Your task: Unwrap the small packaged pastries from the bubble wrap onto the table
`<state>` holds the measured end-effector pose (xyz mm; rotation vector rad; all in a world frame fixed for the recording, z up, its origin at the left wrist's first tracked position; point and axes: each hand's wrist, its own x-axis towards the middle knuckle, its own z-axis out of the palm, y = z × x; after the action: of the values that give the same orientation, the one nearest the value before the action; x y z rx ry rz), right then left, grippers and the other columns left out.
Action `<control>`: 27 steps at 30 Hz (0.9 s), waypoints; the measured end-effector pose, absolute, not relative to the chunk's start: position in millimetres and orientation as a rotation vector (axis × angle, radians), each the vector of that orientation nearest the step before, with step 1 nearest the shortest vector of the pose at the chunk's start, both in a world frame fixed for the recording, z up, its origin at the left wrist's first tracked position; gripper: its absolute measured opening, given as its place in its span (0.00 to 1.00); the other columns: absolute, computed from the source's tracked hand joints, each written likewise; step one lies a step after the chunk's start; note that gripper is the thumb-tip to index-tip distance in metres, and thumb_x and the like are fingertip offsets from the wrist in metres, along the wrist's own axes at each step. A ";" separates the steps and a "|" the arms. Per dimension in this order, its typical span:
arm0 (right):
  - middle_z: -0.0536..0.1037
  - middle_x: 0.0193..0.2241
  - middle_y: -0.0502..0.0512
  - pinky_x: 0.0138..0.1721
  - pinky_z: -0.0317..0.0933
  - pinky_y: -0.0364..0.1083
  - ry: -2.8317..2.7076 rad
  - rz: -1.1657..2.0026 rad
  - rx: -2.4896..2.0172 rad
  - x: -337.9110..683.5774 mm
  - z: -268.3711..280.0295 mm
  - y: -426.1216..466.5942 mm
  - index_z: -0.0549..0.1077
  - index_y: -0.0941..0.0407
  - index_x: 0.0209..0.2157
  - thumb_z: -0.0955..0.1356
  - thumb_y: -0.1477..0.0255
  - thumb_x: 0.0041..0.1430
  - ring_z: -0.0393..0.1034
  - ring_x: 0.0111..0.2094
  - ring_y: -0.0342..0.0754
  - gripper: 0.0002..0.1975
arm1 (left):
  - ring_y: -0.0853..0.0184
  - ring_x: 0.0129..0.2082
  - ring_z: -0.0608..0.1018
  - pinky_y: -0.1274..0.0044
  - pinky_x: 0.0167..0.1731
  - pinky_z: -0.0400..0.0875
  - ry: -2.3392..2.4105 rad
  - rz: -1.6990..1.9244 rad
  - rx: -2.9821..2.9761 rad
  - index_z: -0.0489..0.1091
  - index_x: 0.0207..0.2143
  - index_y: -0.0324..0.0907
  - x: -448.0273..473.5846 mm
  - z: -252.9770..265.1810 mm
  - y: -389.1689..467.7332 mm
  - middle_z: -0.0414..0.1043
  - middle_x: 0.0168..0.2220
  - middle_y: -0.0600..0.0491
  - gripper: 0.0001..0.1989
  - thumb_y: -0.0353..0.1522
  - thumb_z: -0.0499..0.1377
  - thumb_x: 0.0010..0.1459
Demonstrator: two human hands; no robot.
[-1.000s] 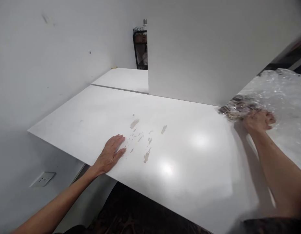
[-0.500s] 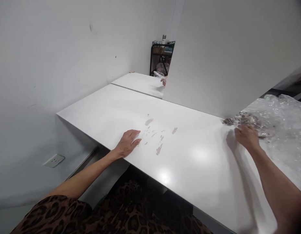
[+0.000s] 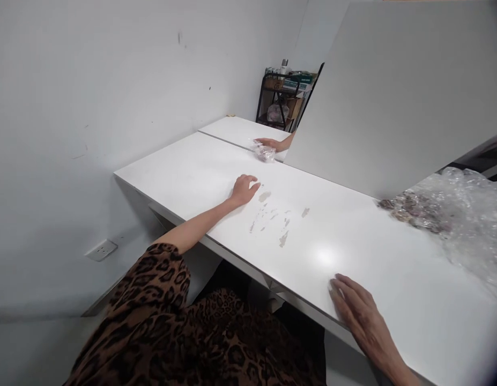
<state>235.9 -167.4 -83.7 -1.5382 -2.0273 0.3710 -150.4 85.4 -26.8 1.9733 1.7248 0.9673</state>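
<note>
My left hand (image 3: 244, 190) is over the middle of the white table (image 3: 163, 171), beside some worn grey patches. Its fingers are apart with nothing in them. My right hand (image 3: 355, 303) rests near the table's front edge, fingers stretched out, holding nothing. Beyond my left hand, a small clear plastic bag (image 3: 265, 152) lies at the seam with the far table. Another person's hand (image 3: 270, 143) touches or hovers by that bag; I cannot tell which. To the right, a heap of clear plastic bags (image 3: 473, 214) has small brownish packets (image 3: 419, 209) at its near-left side.
A large white panel (image 3: 409, 96) stands across the table's back and hides most of the other person. Behind it is a black shelf rack (image 3: 278, 96) with boxes. The wall on the left has a power socket (image 3: 101, 250).
My right hand has left the brownish packets and come back to the front edge. My left hand has moved farther over the table. The other person's hand and a small bag have come out past the panel.
</note>
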 end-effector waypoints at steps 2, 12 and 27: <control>0.75 0.58 0.48 0.53 0.69 0.71 -2.024 0.324 -1.544 229.2 -89.3 -175.7 0.70 0.28 0.58 0.64 0.57 0.64 0.70 0.59 0.66 0.22 | 0.53 0.59 0.69 0.61 0.62 0.61 1.815 0.930 1.971 0.71 0.55 0.33 -140.7 -21.6 131.0 0.67 0.58 0.36 0.18 0.35 0.55 0.68; 0.76 0.56 0.47 0.50 0.70 0.72 -2.015 0.124 -1.642 218.1 -87.5 -174.5 0.58 0.21 0.65 0.65 0.61 0.63 0.74 0.54 0.67 0.31 | 0.45 0.75 0.44 0.50 0.68 0.38 1.758 0.753 2.301 0.64 0.64 0.35 -102.5 -41.3 295.7 0.42 0.75 0.37 0.27 0.22 0.56 0.62; 0.76 0.56 0.56 0.61 0.64 0.56 -1.207 0.823 -1.606 206.4 -45.6 -97.2 0.79 0.49 0.49 0.72 0.53 0.58 0.68 0.60 0.57 0.21 | 0.73 0.31 0.73 0.81 0.31 0.65 0.834 1.374 0.943 0.65 0.35 0.44 -64.2 24.0 143.6 0.69 0.33 0.56 0.11 0.41 0.60 0.65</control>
<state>206.4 -97.2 -45.6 -1.6058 -1.2075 0.8231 -64.2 143.6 24.0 0.9430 0.8342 1.3744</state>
